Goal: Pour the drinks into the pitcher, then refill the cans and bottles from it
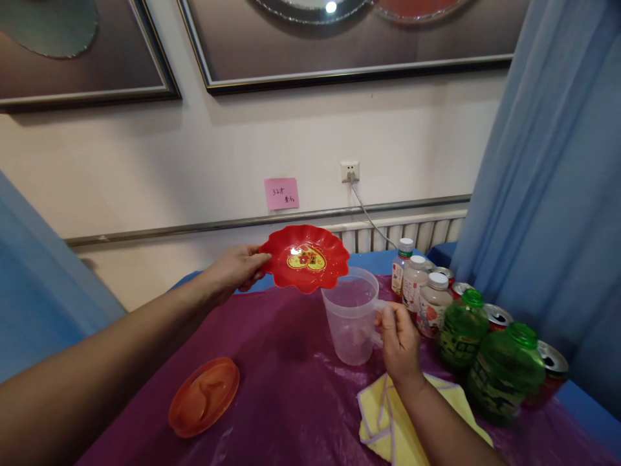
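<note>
Red plate [308, 275] in my left grip [245, 266], clear jug [350, 317] in my right grip [400, 336]

I had the red plate by its left edge, above the counter [286, 388] and toward its far side. My left grip was pinched nearly together, with only the rim between the thumb on the upper face and the fingers curled beneath. The scalloped plate tipped its face toward me, and its yellow print showed in the middle.

My right grip was wrapped snugly around the handle of the clear jug, thumb uppermost. The jug was roughly upright, mouth up. The plate's right edge overlapped the jug's rim in my view; whether the two touched, I could not tell, nor whether the jug's base rested on the purple sheet [145, 427] that covered the counter.

Nearer me on the left lay an orange dish [220, 395], well apart from both grips. Below my right wrist a yellow cloth [402, 433] with pale purple edging was spread out. Right of the jug stood three white-capped bottles [433, 307], then two green bottles [504, 369], with several cans [497, 316] behind them. A pink note [281, 194] was stuck to the wall beyond the plate.
</note>
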{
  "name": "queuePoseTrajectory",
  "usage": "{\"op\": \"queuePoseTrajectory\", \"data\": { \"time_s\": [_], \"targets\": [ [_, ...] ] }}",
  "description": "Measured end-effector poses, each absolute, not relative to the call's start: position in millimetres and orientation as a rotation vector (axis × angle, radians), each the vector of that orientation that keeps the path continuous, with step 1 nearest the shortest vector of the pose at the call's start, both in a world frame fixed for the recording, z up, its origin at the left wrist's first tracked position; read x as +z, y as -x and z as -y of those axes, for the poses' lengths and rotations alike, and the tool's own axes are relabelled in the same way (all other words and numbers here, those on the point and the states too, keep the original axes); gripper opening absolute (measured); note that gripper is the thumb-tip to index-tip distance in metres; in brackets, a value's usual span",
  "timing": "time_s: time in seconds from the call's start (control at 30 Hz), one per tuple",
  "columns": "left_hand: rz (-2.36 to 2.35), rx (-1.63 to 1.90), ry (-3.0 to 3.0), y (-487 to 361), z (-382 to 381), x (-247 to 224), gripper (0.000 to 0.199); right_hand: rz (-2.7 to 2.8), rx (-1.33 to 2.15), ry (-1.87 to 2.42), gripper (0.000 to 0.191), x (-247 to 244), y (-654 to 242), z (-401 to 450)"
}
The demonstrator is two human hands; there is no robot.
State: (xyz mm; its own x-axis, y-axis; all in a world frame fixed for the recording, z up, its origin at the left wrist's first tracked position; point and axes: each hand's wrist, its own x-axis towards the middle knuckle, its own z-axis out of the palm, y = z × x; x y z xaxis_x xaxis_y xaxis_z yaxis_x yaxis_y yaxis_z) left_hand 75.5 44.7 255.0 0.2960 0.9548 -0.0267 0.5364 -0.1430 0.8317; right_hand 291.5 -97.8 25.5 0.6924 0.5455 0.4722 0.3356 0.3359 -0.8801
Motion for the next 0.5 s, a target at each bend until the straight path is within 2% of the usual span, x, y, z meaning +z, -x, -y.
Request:
{"op": "queuePoseTrajectory", "data": {
  "time_s": [0.1,0.5],
  "targets": [
    [-1.341,0.663,-1.830,-84,-46,259,0.004,0.862,0.158,1.250,0.033,25,-292,97],
    [-1.289,0.648,-1.949,-102,-55,265,0.017,0.872,0.163,1.236,0.033,25,-293,95]
  ]
}}
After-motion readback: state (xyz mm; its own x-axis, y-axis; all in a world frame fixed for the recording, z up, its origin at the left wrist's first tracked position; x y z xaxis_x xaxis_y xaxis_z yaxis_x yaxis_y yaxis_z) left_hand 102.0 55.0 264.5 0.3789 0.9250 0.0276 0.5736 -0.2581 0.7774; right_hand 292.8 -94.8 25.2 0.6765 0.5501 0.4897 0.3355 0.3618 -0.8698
